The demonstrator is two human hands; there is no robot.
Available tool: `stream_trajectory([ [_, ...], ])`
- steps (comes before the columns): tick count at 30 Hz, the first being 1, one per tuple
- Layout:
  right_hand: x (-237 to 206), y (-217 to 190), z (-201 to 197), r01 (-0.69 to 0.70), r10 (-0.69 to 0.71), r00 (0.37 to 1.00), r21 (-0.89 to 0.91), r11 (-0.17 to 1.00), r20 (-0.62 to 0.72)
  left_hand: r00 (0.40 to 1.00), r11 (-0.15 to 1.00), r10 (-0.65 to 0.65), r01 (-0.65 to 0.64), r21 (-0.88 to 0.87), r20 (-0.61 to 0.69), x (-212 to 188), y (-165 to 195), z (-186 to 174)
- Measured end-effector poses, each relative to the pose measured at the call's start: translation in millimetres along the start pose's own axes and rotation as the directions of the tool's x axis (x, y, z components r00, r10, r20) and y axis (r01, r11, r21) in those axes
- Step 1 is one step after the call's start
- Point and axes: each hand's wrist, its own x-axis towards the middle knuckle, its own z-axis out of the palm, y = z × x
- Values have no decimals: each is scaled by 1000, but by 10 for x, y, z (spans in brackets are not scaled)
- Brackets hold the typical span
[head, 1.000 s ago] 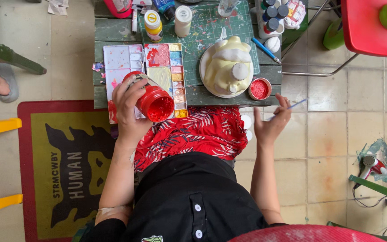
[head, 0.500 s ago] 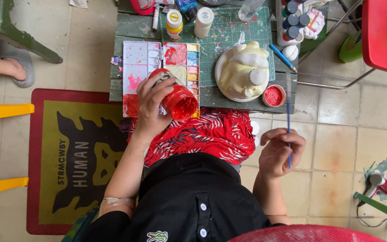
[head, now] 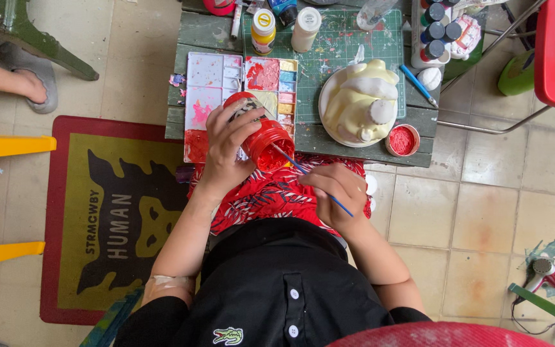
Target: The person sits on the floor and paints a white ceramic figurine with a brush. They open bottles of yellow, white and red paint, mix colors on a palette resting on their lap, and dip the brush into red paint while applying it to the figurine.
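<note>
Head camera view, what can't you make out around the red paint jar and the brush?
- Red paint jar: its side is covered by the left hand.
- Paintbrush: the middle is hidden in the right hand.
- Bottles at the top: cut off by the frame edge.

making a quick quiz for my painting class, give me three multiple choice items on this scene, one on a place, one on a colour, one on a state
1. Where is the pale figurine?
A. on a round plate on the table
B. on the rug
C. on the person's lap

2. What colour is the paint in the jar?
A. blue
B. red
C. green

3. What is the left hand doing?
A. lying flat
B. holding the jar tilted
C. holding a brush

Answers:
1 A, it sits on the plate.
2 B, jar and contents are red.
3 B, the right hand has the brush.
</note>
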Motion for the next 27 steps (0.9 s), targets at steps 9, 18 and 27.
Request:
stream_trajectory([
  [9,261,-7,144,-129,134,989,-78,989,68,1000,1000,18,-18,-12,-7,35,48,-10],
  [18,192,94,163,-189,187,982,50,981,32,1000,1000,6,-6,2,-4,32,50,-4],
  [27,-207,317,328,-333,476,863,519,787,-168,1000,1000,-3,3,-2,-7,27,21,-3],
])
